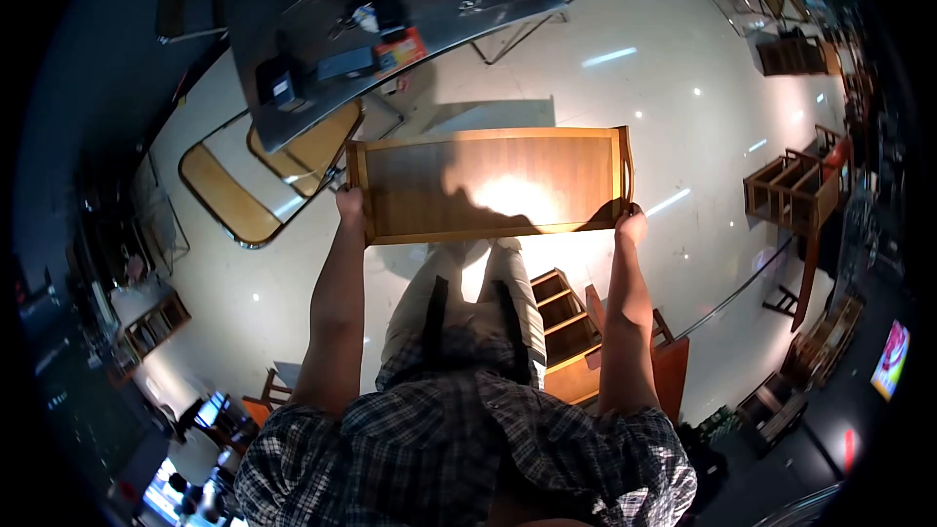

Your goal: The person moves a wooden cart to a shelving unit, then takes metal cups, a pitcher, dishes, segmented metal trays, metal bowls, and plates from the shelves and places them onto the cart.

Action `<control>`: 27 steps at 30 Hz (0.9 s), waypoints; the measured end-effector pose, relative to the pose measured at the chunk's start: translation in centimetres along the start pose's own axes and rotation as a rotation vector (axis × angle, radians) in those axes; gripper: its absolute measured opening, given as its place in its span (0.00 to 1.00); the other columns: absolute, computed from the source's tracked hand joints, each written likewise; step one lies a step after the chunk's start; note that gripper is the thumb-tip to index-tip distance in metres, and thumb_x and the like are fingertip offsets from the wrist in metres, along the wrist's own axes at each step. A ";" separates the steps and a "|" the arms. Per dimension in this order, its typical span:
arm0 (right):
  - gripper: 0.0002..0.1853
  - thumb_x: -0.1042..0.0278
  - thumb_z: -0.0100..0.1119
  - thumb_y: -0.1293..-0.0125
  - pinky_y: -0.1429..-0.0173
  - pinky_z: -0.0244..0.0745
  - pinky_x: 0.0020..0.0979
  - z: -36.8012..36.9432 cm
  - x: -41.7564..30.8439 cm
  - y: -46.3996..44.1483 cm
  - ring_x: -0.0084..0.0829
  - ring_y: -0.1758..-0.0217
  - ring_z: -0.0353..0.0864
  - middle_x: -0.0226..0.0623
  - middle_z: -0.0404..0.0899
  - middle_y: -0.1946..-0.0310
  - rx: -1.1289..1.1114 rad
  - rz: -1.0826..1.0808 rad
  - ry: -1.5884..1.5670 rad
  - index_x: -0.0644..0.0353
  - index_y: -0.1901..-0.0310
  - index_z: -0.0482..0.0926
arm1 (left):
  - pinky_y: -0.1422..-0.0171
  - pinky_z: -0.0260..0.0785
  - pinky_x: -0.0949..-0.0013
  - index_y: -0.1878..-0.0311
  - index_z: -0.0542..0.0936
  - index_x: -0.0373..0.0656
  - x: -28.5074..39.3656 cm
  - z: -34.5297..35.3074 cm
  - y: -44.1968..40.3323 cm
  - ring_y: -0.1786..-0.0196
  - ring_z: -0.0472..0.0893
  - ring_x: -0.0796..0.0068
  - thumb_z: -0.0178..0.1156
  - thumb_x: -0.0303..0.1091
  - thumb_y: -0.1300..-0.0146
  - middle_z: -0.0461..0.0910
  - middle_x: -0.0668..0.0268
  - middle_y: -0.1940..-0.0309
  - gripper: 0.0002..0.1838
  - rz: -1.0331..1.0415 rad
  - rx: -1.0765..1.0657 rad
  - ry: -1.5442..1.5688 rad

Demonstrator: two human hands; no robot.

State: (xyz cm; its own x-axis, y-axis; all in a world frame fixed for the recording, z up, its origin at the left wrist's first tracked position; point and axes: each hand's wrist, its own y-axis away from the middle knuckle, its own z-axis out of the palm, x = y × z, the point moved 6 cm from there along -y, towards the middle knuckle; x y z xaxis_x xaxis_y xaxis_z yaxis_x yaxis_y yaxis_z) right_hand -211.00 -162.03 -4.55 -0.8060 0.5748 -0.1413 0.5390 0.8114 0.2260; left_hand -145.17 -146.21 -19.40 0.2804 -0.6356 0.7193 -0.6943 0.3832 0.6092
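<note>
A rectangular wooden tray (410, 181), with a raised rim and a taller piece at each short end, is held out in front of my body above the floor. My left hand (348, 201) is closed around its left end, near the lower corner. At the lower right corner, my right hand (632, 224) grips the other end. Bright light falls on the middle of the tray, and shadow covers its left part. The fingertips of both hands are partly hidden by the wood.
Beyond the tray stands a dark metal table (444, 34) carrying boxes and a wire rack. Folding chairs (226, 197) are at its left. A wooden shelf unit (566, 322) stands by my legs at right. More wooden furniture (793, 190) lines the right side.
</note>
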 end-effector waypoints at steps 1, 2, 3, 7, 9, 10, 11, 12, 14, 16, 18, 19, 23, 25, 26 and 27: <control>0.15 0.71 0.54 0.44 0.52 0.73 0.37 -0.4 1.6 -0.5 0.43 0.56 0.80 0.43 0.81 0.60 0.008 0.023 -0.009 0.54 0.54 0.80 | 0.66 0.67 0.69 0.56 0.77 0.33 0.1 1.6 -0.2 0.69 0.76 0.71 0.51 0.27 0.48 0.77 0.60 0.70 0.16 0.013 -0.020 -0.012; 0.15 0.71 0.54 0.44 0.51 0.73 0.37 -0.7 3.3 -1.1 0.44 0.55 0.80 0.43 0.81 0.60 0.004 0.069 -0.015 0.54 0.53 0.80 | 0.65 0.68 0.69 0.56 0.77 0.33 0.4 3.4 -0.5 0.68 0.76 0.70 0.52 0.27 0.48 0.77 0.61 0.70 0.16 0.049 -0.030 -0.122; 0.16 0.71 0.54 0.44 0.50 0.73 0.37 -0.8 5.2 -1.5 0.44 0.54 0.80 0.44 0.81 0.59 -0.001 0.117 -0.020 0.54 0.53 0.80 | 0.64 0.68 0.69 0.55 0.77 0.33 0.9 5.1 -0.4 0.68 0.76 0.70 0.53 0.28 0.48 0.77 0.61 0.69 0.16 0.087 -0.040 -0.234; 0.17 0.69 0.58 0.45 0.49 0.73 0.37 -1.7 13.3 -3.3 0.43 0.53 0.80 0.42 0.81 0.58 0.034 0.243 -0.042 0.53 0.52 0.80 | 0.59 0.71 0.58 0.57 0.79 0.34 5.0 13.9 3.6 0.63 0.80 0.50 0.58 0.36 0.51 0.81 0.48 0.68 0.19 0.293 0.050 -0.465; 0.17 0.68 0.59 0.46 0.48 0.73 0.37 -2.2 17.3 -4.0 0.42 0.53 0.80 0.42 0.81 0.58 0.022 0.330 -0.066 0.52 0.52 0.80 | 0.55 0.71 0.55 0.58 0.79 0.36 6.6 18.5 5.8 0.59 0.79 0.44 0.60 0.38 0.50 0.80 0.46 0.66 0.18 0.441 0.104 -0.667; 0.16 0.69 0.55 0.44 0.49 0.73 0.38 -2.9 18.3 -3.9 0.44 0.53 0.80 0.43 0.81 0.59 0.028 0.357 -0.071 0.50 0.52 0.80 | 0.55 0.71 0.55 0.58 0.79 0.36 5.7 20.7 5.2 0.59 0.79 0.44 0.60 0.38 0.50 0.80 0.46 0.66 0.18 0.454 0.082 -0.679; 0.16 0.69 0.55 0.44 0.49 0.73 0.38 -3.6 19.5 -4.0 0.44 0.53 0.80 0.43 0.81 0.59 0.033 0.385 -0.075 0.50 0.52 0.80 | 0.54 0.71 0.55 0.57 0.79 0.35 5.1 23.2 4.4 0.59 0.79 0.44 0.60 0.38 0.49 0.80 0.46 0.66 0.18 0.472 -0.025 -0.544; 0.16 0.68 0.56 0.44 0.49 0.73 0.38 -3.7 21.4 -4.3 0.43 0.53 0.80 0.42 0.81 0.59 0.029 0.435 -0.087 0.49 0.52 0.80 | 0.53 0.71 0.54 0.57 0.78 0.35 4.8 26.0 4.2 0.59 0.79 0.45 0.60 0.37 0.49 0.80 0.46 0.66 0.18 0.487 -0.135 -0.407; 0.16 0.67 0.56 0.44 0.49 0.73 0.38 -4.1 24.0 -4.8 0.43 0.53 0.80 0.41 0.81 0.58 0.036 0.514 -0.108 0.48 0.52 0.80 | 0.52 0.70 0.54 0.56 0.78 0.35 8.6 30.9 8.0 0.59 0.79 0.45 0.59 0.36 0.49 0.80 0.46 0.66 0.18 0.546 -0.162 -0.482; 0.16 0.66 0.57 0.43 0.49 0.73 0.38 -4.3 26.4 -5.2 0.43 0.53 0.80 0.41 0.81 0.58 0.037 0.573 -0.140 0.47 0.51 0.80 | 0.52 0.70 0.54 0.55 0.77 0.34 9.6 35.7 9.2 0.58 0.79 0.45 0.58 0.36 0.48 0.80 0.46 0.64 0.20 0.570 -0.190 -0.564; 0.16 0.65 0.57 0.43 0.49 0.73 0.38 -4.6 28.3 -5.6 0.42 0.53 0.79 0.41 0.81 0.57 0.035 0.643 -0.158 0.47 0.51 0.80 | 0.51 0.70 0.55 0.54 0.76 0.34 10.6 40.2 10.4 0.58 0.79 0.45 0.58 0.37 0.48 0.80 0.45 0.63 0.20 0.610 -0.265 -0.554; 0.16 0.65 0.58 0.43 0.49 0.73 0.38 -4.6 29.4 -5.7 0.42 0.52 0.79 0.41 0.81 0.57 0.029 0.685 -0.174 0.47 0.51 0.80 | 0.51 0.70 0.56 0.54 0.76 0.34 11.7 41.9 11.8 0.57 0.79 0.46 0.58 0.37 0.48 0.80 0.45 0.63 0.20 0.640 -0.317 -0.532; 0.16 0.64 0.58 0.43 0.49 0.73 0.38 -4.1 32.3 -7.0 0.42 0.52 0.79 0.40 0.81 0.57 0.086 0.727 -0.184 0.47 0.52 0.80 | 0.51 0.70 0.66 0.50 0.73 0.31 13.9 47.7 15.9 0.58 0.80 0.60 0.58 0.31 0.48 0.81 0.54 0.64 0.22 0.440 -0.565 -0.425; 0.16 0.65 0.58 0.42 0.49 0.73 0.38 -4.9 31.9 -7.8 0.42 0.52 0.79 0.40 0.81 0.57 0.060 0.762 -0.183 0.47 0.51 0.80 | 0.51 0.69 0.68 0.48 0.71 0.30 12.3 50.2 13.1 0.58 0.78 0.66 0.57 0.27 0.47 0.79 0.57 0.61 0.22 0.492 -0.590 -0.466; 0.15 0.65 0.57 0.42 0.50 0.73 0.38 -5.0 32.2 -8.5 0.42 0.53 0.79 0.40 0.81 0.57 0.084 0.769 -0.187 0.48 0.51 0.80 | 0.50 0.69 0.69 0.47 0.71 0.30 12.3 50.5 13.5 0.57 0.78 0.66 0.56 0.27 0.47 0.78 0.56 0.59 0.22 0.428 -0.562 -0.421; 0.15 0.66 0.57 0.42 0.50 0.73 0.38 -5.2 32.2 -10.0 0.42 0.53 0.80 0.40 0.81 0.57 0.113 0.762 -0.193 0.48 0.51 0.80 | 0.50 0.69 0.69 0.47 0.70 0.30 12.5 50.8 14.2 0.57 0.78 0.66 0.56 0.26 0.47 0.78 0.56 0.58 0.22 0.367 -0.526 -0.364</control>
State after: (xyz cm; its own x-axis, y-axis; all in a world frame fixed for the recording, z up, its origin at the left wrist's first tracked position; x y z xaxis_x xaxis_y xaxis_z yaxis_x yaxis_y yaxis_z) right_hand -243.63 -152.13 -6.37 -0.1539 0.9760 -0.1539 0.9552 0.1868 0.2297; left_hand -185.20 -182.74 -18.77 -0.2099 -0.5521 0.8069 -0.2655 0.8265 0.4965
